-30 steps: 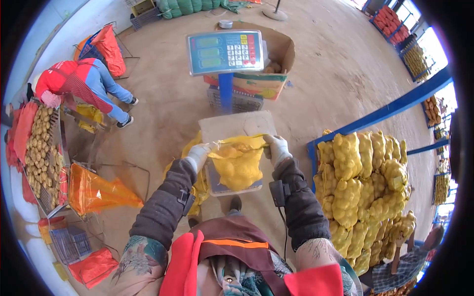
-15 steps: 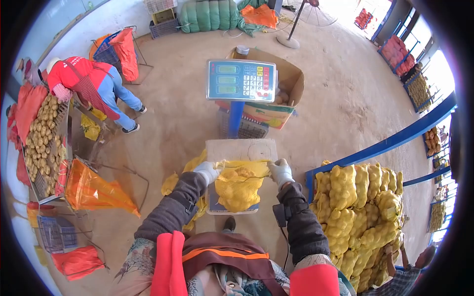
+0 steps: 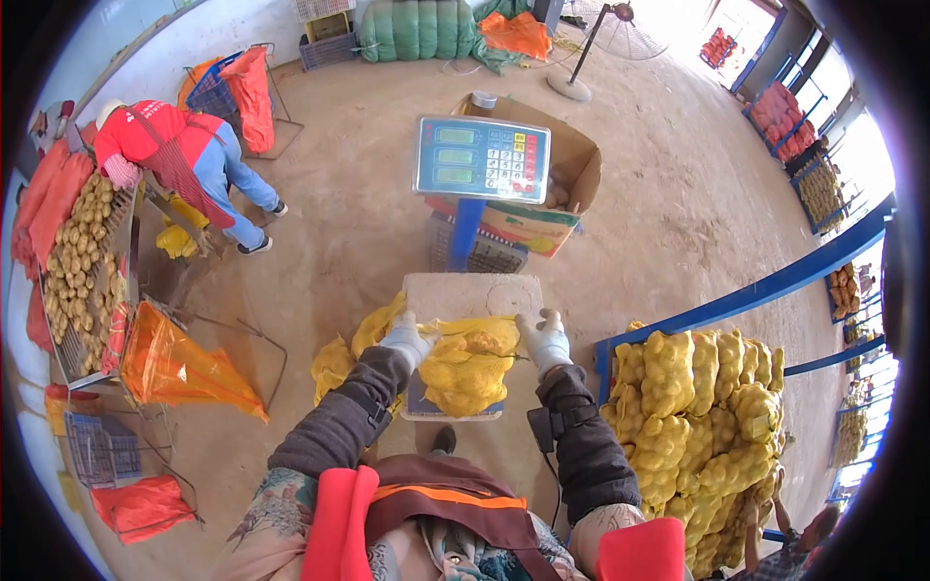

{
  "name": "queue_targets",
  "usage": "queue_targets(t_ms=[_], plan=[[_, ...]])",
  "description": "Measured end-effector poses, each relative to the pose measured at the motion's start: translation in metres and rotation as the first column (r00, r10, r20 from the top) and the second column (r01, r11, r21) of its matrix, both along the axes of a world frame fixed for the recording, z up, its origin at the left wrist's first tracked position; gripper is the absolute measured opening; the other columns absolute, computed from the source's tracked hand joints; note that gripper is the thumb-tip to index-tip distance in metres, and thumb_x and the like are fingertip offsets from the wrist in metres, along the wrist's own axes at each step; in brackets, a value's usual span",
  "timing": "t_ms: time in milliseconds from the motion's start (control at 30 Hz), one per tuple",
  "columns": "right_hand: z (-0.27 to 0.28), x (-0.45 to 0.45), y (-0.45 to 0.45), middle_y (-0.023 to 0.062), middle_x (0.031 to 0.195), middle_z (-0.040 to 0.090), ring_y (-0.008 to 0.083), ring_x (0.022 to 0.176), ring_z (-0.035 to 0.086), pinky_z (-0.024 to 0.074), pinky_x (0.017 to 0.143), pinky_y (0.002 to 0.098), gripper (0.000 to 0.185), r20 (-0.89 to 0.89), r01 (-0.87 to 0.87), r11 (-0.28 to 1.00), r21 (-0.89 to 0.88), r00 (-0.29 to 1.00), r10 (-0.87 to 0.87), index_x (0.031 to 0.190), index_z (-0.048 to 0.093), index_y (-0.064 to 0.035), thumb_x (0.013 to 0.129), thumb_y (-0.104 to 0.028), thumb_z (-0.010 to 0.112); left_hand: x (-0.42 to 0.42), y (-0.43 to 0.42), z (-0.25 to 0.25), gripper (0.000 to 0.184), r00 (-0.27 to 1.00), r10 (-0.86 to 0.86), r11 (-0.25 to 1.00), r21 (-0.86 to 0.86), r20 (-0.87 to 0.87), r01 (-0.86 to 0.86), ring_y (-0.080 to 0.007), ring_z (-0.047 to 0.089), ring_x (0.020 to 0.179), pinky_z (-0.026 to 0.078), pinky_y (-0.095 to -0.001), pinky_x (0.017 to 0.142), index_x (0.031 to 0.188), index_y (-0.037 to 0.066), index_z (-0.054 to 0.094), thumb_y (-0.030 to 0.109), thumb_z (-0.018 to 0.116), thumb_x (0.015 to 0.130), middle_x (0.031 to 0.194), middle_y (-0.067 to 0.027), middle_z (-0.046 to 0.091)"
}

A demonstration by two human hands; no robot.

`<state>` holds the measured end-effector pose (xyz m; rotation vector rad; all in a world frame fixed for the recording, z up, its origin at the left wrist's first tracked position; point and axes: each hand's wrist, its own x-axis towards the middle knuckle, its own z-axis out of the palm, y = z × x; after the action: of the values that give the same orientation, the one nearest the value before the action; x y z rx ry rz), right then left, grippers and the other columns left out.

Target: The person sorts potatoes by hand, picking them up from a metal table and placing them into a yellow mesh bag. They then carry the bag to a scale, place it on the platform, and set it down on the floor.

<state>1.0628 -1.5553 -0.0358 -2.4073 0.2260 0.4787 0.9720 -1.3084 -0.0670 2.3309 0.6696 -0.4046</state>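
Yellow mesh bag [image 3: 467, 382], lumpy with contents, sits on the near part of the scale [image 3: 473, 293], between the two hands; the plate presumably takes its weight, so neither arm need bear it. Left hand [image 3: 409, 341], pale-gloved, lies against the bag's upper left edge; cannot tell whether its grip pinches the mesh. Right hand [image 3: 546, 341] is at the opposite side, grip spread, thumb and fingers apart, nothing seen between them. Hands placed one to each side, likely to keep the mouth in reach and the load balanced. Display [image 3: 481, 160] stands on a blue post [image 3: 468, 235] beyond the plate, tilted toward the wearer, probably for reading without stepping round. Loose yellow mesh [image 3: 332, 366] lies beside the scale, near the left arm. Filled bags [image 3: 675, 426] are stacked to the right, close by, perhaps to shorten carrying. Far left, another person [image 3: 174, 145] bends over a slatted surface [image 3: 120, 221] bearing loose potatoes [image 3: 82, 266].
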Motion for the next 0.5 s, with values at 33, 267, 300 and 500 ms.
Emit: queue_targets(t_ms=[33,267,300,500], plan=[[0.005,0.000,0.000,0.0211,0.120,0.057,0.0338,0.110,0.058,0.0452,0.093,0.0394,0.075,0.048,0.029,1.000,0.013,0.998,-0.029,0.130,0.045,-0.0031,0.076,-0.050,0.068,-0.001,0.000,0.002,0.073,0.999,0.038,0.998,0.049,0.034,-0.039,-0.0376,0.050,0.118,0.041,-0.0384,0.097,0.128,0.001,0.043,0.048,0.067,0.079,0.129,-0.0246,0.046],[0.007,0.002,-0.003,0.0210,0.119,0.057,0.0348,0.108,0.058,0.0454,0.091,0.0406,0.072,0.105,0.092,0.994,0.053,0.990,-0.097,0.126,0.048,-0.0032,0.077,-0.052,0.066,-0.004,0.003,0.009,0.070,0.983,0.003,0.990,0.140,0.184,-0.029,-0.0382,0.047,0.117,0.040,-0.0397,0.099,0.129,0.002,0.043,0.047,0.067,0.080,0.129,-0.0229,0.044],[0.007,0.001,-0.003,0.0210,0.119,0.057,0.0348,0.108,0.058,0.0454,0.091,0.0406,0.072,0.103,0.091,0.994,0.053,0.990,-0.096,0.126,0.048,-0.0032,0.077,-0.052,0.066,-0.006,0.004,0.007,0.070,0.979,0.009,0.990,0.139,0.202,-0.038,-0.0380,0.048,0.117,0.040,-0.0398,0.099,0.129,0.002,0.044,0.048,0.067,0.080,0.129,-0.0226,0.044],[-0.002,-0.002,-0.008,0.0207,0.115,0.060,0.0354,0.106,0.059,0.0456,0.091,0.0409,0.071,0.114,0.111,0.992,0.064,0.987,-0.118,0.126,0.049,-0.0031,0.077,-0.051,0.066,-0.010,0.012,0.000,0.070,0.972,0.017,0.990,0.133,0.234,-0.049,-0.0375,0.049,0.115,0.041,-0.0397,0.098,0.126,0.004,0.047,0.050,0.069,0.078,0.126,-0.0221,0.047]])
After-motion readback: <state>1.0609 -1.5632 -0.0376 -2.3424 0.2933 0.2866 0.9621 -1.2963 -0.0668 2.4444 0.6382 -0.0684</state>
